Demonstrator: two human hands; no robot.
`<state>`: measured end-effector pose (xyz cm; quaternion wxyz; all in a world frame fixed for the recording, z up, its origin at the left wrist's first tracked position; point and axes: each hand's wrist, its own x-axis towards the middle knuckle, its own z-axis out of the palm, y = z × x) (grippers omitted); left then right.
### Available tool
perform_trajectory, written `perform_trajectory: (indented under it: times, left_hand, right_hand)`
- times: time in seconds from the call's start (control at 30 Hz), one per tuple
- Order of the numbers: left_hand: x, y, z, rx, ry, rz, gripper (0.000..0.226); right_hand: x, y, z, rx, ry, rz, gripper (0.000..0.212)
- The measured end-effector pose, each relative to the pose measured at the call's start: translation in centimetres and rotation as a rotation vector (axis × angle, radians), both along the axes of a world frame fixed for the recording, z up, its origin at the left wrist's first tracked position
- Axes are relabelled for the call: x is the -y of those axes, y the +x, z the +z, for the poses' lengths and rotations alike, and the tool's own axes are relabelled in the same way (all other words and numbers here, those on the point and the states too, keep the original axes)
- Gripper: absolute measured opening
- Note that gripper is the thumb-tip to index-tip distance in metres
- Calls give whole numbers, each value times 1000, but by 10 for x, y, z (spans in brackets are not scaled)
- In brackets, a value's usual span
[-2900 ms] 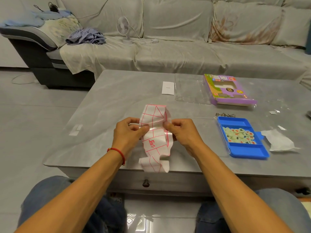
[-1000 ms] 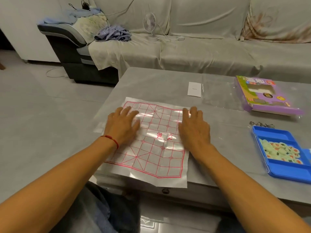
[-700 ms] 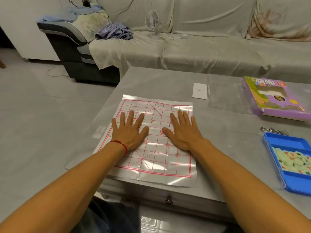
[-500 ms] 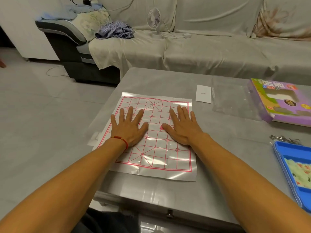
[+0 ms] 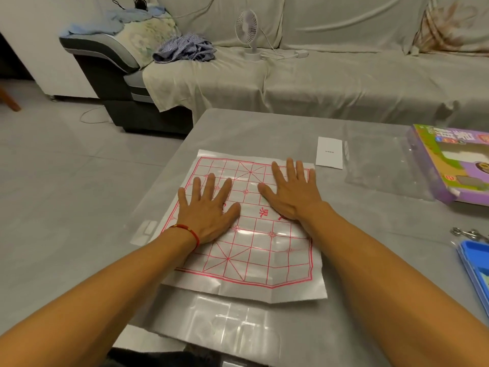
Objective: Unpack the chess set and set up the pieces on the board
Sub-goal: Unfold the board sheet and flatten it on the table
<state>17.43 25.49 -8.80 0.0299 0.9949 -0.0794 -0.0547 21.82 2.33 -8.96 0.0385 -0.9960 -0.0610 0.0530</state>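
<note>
Head view, that's all there is:
Board: (image 5: 254,234) thin plastic sheet with a red grid, spread out on the grey table (image 5: 370,229), a bit creased at the near edge.
Left hand: (image 5: 209,210) flat on the board's left half, fingers spread, gripping nothing. Red string on the wrist.
Right hand: (image 5: 291,192) flat too, palm down toward the far right corner, fingers straight, nothing held.
Tray: (image 5: 476,271) blue, at the right edge, mostly cut off.
Box: (image 5: 455,160) purple, far right.
Card: (image 5: 329,152) white, just past the board.

White board (image 5: 254,250) with red grid (glossy), purple box (image 5: 455,165), blue tray (image 5: 476,271), grey table (image 5: 370,260)
</note>
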Motion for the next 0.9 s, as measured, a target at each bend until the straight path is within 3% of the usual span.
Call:
perform_trajectory:
  times: [0.1, 0.23, 0.47, 0.67, 0.77, 0.9]
  left_hand:
    - [4, 14, 17, -10, -47, 53, 83]
    - [17, 55, 32, 162, 9, 85, 66]
    - [0, 82, -4, 105, -16, -13, 66]
    - [1, 85, -7, 120, -3, -16, 66]
    - [0, 85, -8, 134, -6, -9, 66]
    - [-3, 84, -4, 94, -18, -4, 66]
  right_hand:
    - [3, -1, -2, 31, 14, -5, 88]
    - [2, -2, -4, 29, 14, -14, 90]
    - [21, -6, 0, 11, 52, -12, 85]
    - [22, -29, 13, 73, 19, -161, 84]
    - [-11, -74, 30, 167, 72, -8, 81]
    - [-28, -130, 13, -17, 76, 100, 81]
